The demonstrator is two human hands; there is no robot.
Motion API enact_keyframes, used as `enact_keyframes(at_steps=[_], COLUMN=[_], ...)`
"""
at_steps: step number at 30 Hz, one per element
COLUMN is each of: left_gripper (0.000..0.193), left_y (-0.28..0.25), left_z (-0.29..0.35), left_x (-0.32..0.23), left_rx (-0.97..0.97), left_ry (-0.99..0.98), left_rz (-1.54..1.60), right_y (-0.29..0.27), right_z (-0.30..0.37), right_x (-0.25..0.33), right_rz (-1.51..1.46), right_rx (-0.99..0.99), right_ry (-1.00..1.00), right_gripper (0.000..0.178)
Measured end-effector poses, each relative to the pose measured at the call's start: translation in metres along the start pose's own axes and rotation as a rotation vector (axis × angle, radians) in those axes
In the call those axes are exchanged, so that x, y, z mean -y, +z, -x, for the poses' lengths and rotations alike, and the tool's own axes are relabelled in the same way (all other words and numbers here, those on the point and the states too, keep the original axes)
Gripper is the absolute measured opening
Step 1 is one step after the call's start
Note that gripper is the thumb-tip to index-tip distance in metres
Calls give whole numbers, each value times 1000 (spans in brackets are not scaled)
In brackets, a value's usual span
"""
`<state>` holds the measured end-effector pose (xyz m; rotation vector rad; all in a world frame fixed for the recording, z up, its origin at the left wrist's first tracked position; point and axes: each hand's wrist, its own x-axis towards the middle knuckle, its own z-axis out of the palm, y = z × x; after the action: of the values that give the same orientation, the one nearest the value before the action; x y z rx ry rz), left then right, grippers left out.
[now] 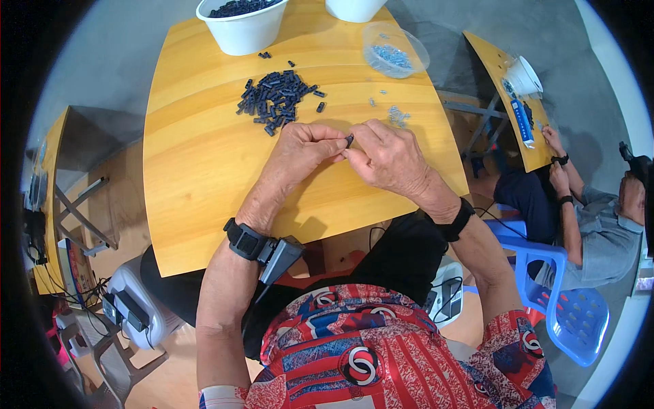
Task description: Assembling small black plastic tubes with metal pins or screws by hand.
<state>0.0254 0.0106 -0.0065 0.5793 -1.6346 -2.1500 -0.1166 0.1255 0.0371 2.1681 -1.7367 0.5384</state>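
Note:
Over the middle of the wooden table (197, 170), my left hand (306, 150) and my right hand (388, 155) meet with their fingertips close together. Pinched between them is a small black plastic part (349, 140), mostly covered by the fingers. Both hands are closed in a pinch. Just beyond my left hand lies a pile of short black plastic parts (276, 97), with a few loose ones at its right side. Beyond my right hand is a small scatter of tiny shiny metal pieces (397, 116).
A white tub (244, 31) full of black parts stands at the far left of the table. A clear round dish (409, 63) of small metal pieces sits far right, near another white container (355, 8). At right, another person (593, 232) works at a separate table (504, 88).

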Motion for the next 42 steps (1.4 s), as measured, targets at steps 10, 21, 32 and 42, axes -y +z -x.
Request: enact_keyframes(at_steps=[10,21,32,42], left_gripper=[16,15,16,14], left_y=[8,10,21,22], left_z=[1,3,5,9], left_x=[-4,-7,-11,-10], left_rx=[82,25,-29,-18], left_ry=[-19,-101,-108,-150], left_rz=[-150,-101,-281,-332], right_y=[6,8,16,30], right_z=[10,13,24,29], right_x=[0,3,-2,-11], right_rz=[134,61,-83,-139], right_rx=[13,27,-82,-205], right_ry=[-40,-91,36,-103], right_gripper=[22,21,22,22])
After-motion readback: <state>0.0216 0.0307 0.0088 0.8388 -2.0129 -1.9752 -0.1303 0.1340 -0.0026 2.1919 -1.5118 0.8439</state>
